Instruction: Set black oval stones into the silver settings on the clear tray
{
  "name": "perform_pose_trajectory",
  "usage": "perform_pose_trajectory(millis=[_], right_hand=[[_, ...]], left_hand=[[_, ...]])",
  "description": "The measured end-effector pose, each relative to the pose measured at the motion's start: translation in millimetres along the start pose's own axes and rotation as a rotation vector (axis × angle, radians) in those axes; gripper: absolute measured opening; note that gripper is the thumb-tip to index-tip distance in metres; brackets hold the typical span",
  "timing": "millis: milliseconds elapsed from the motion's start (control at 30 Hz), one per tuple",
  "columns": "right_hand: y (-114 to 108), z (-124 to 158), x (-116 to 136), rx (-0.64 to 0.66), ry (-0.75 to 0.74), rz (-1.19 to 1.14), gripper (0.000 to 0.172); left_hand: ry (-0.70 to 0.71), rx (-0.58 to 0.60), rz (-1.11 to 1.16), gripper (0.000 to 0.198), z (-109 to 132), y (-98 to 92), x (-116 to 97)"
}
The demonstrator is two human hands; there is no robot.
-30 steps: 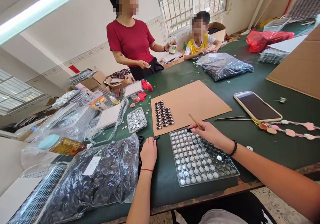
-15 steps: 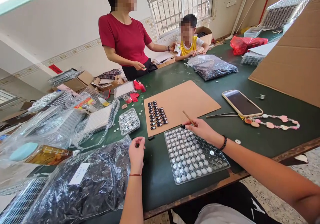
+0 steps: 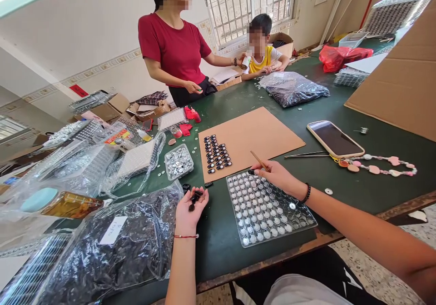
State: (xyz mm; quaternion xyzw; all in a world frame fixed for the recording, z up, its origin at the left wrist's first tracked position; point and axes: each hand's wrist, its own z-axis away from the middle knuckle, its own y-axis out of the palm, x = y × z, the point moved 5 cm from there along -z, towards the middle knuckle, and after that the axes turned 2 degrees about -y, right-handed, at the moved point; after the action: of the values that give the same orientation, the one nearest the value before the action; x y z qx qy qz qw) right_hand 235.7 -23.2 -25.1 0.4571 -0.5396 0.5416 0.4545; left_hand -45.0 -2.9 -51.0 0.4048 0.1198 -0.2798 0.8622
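My left hand (image 3: 191, 205) is turned palm up, fingers curled, with several small black pieces (image 3: 195, 197) lying in it. Between the fingers of my right hand (image 3: 275, 175) is a thin wooden stick (image 3: 259, 160), and a black piece (image 3: 252, 172) shows at the fingertips. That hand is over the far edge of a clear tray (image 3: 243, 241) with rows of round silvery-white discs in its cells; some cells on the right look bare. Beyond the tray, several black pieces with pale tops (image 3: 217, 152) stand in rows on a brown cardboard sheet (image 3: 262, 132).
A box of silvery discs (image 3: 170, 174) stands left of the cardboard. A large bag of black pieces (image 3: 136, 246) lies beside my left arm. To the right are a phone (image 3: 335, 137), tweezers (image 3: 303, 154) and a bead strap (image 3: 394, 160). Two people (image 3: 175, 52) (image 3: 262, 46) are across the table.
My left hand has turned from fingers gathered upward to palm up, exposing black pieces. My right hand still holds the stick over the tray. The view has shifted slightly.
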Motion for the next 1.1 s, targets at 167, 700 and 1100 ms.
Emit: perform_pose_trajectory(millis=[167,700,1100], right_hand=[[1,-2,-5,0.022,-0.015,0.002,0.025],[-3,-93,11,-0.064,-0.142,0.394,0.021],[56,-221,-15,0.005,-0.127,0.682,0.014]], left_hand=[[0.02,-0.018,-0.017,0.014,-2,0.1,1],[0.098,0.153,-0.196,0.015,5,10.8,8],[0.108,0.257,-0.232,0.008,12,12.1,-1]])
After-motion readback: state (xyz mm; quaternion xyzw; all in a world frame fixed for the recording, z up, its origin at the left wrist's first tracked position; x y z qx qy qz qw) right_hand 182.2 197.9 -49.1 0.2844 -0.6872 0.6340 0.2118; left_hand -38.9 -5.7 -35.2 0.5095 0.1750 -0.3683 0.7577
